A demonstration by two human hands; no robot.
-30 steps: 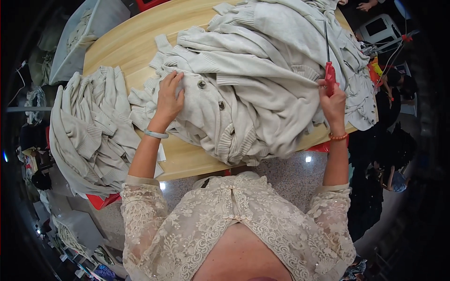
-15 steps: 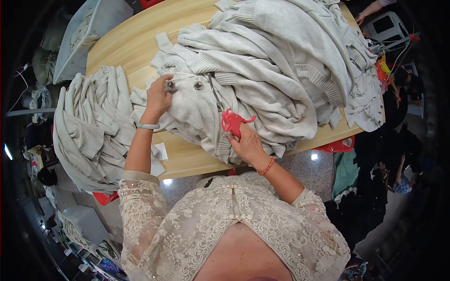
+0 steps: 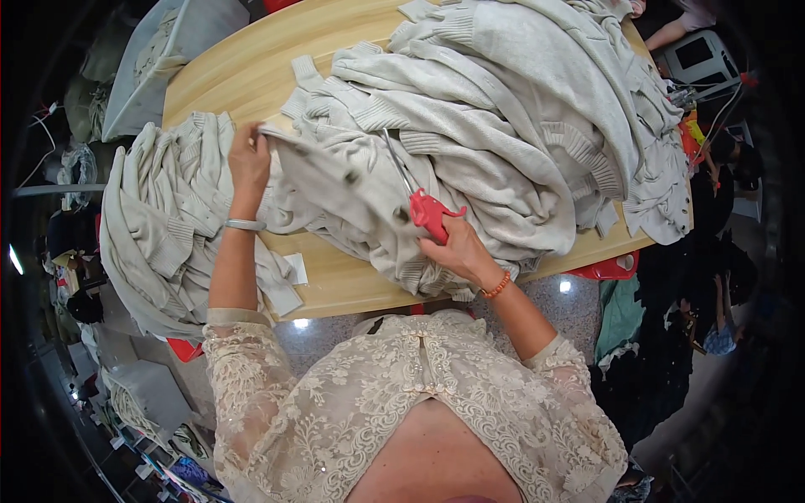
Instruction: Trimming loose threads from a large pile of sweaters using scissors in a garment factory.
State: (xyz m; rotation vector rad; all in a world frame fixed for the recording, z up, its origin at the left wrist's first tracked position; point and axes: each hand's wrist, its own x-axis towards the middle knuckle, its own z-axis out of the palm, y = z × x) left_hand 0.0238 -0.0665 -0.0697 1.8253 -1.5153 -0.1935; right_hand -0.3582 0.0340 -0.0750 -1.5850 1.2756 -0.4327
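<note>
My left hand [image 3: 249, 168] is closed in a pinch on the edge of a pale grey knit cardigan [image 3: 319, 172], lifting it so the fabric stretches to the right. Two dark round buttons on it are blurred by motion. My right hand [image 3: 463, 251] grips red-handled scissors [image 3: 429, 214], their metal blades pointing away from me over the knit. The blade tips end beside a ribbed cuff; whether they touch the cloth cannot be made out. A large heap of matching knitwear [image 3: 503, 142] lies just beyond and to the right of the scissors.
Folded pale knits [image 3: 172, 226] hang over the left end of the wooden table [image 3: 226, 80]. White tags [image 3: 295, 268] lie near its front edge. A white bin [image 3: 168, 63] stands at the far left, a red stool [image 3: 616, 266] at the right. Another person's arm [image 3: 667, 33] shows at the far right.
My left hand has moved left and slightly up, pulling the cardigan's edge with it, so its buttons have shifted. My right hand and the scissors have moved slightly right.
</note>
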